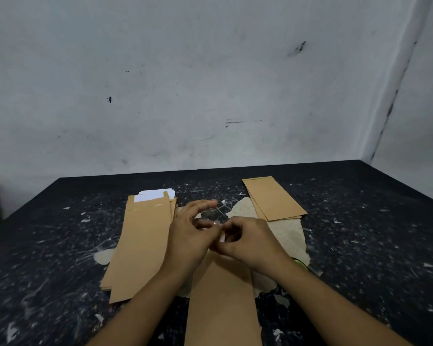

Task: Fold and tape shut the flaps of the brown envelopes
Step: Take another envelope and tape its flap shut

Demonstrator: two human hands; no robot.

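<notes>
Hands meet over the desk point(48, 245): my left hand point(188, 236) and right hand point(248, 242) each close a fingertip grip on a clear strip of tape point(216, 216) between them, above the near brown envelope point(220, 303). A stack of envelopes point(140, 243) lies just left, another pile point(273, 198) farther right. I judge the tape light, limp and sticky, best held by its ends; the envelopes thin, bendable.

One brown envelope point(221, 300) lies lengthwise at centre, between a left stack point(140, 243) and right stack point(273, 198).
</notes>
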